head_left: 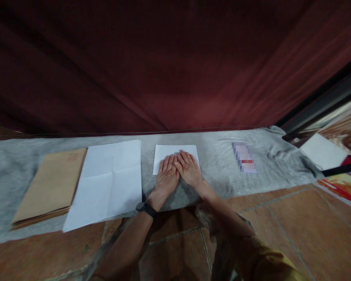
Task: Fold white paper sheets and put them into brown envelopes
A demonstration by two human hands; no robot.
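A small white sheet of paper [169, 150], seemingly folded, lies on the grey cloth in front of me. My left hand [167, 173] rests flat on its lower middle, fingers stretched forward, with a dark watch on the wrist. Beside it, my right hand [189, 168] also presses flat on the paper's right part, its thumb touching the left hand. Both palms face down and cover the lower edge of the paper. To the left lies a stack of larger white sheets [111, 183] with crossing creases.
A pile of brown envelopes [51, 179] lies at the far left. A blurred purple item [245, 157] is on the grey cloth [216, 179] at right. Behind hangs a dark red curtain [175, 78]. Floor tiles [292, 214] show in front; a dark frame bar [324, 95] stands right.
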